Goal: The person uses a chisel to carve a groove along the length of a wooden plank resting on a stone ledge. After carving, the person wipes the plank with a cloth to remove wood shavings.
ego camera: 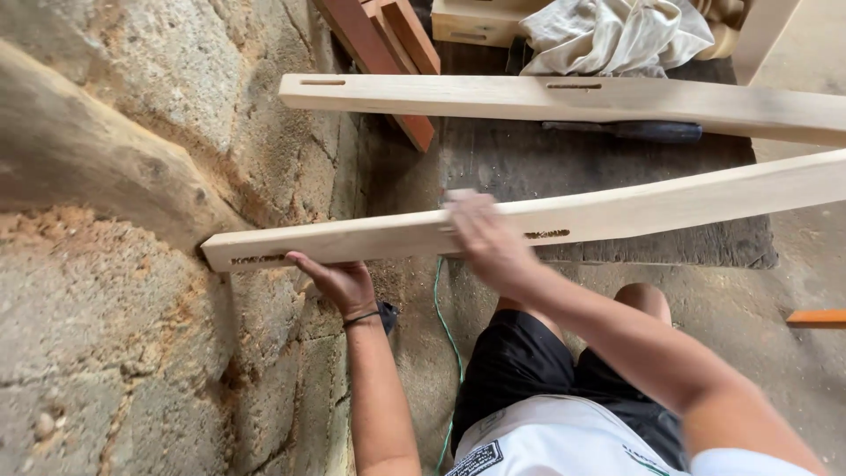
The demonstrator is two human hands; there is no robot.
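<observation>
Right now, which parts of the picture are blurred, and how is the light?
Head view: the right hand is smeared by motion blur on the curved plank; the left hand under the plank is sharp. The light is soft and even, without glare, and the stone wall shows only weak shadows. The wide lens bends the straight edges a little.
</observation>
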